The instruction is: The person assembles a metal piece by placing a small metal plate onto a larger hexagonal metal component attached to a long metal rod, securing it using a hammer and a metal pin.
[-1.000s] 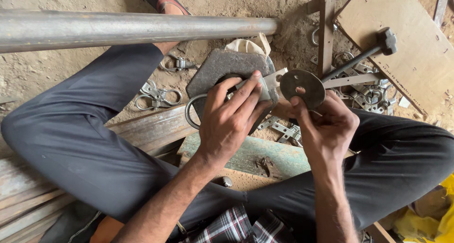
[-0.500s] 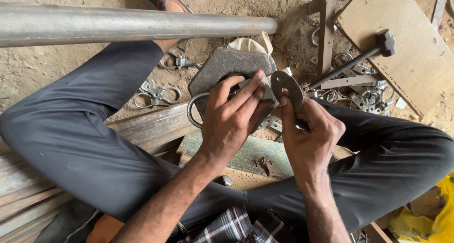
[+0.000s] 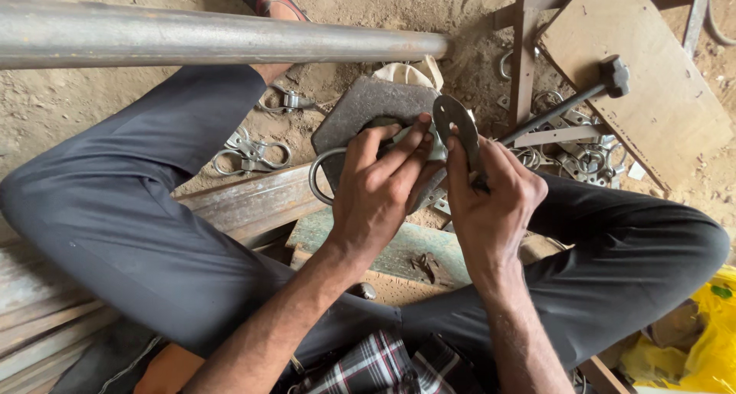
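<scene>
- Since the earlier frames, the oval metal plate has swung from lying face-up to standing on edge, and the right hand has closed in beside the left hand.
- Loose ring clamps lie on the sandy floor at 9 o'clock of the hands, within reach and off the work area.
- A steel pipe runs across the top at 11 o'clock, well apart from both hands.
- Left hand: fingers pressed together over a small metal bracket, pinning it against the dark steel block; the block appears to serve as an anvil-like support.
- A wire ring curves out from under the left hand at 9 o'clock of it.
- Right hand: fingers pinch the oval plate's lower edge, holding it upright against the bracket, presumably to align the two parts.
- A hammer rests at 2 o'clock, handle pointing toward the right hand for easy pickup.
- A plywood board lies beyond it.
</scene>
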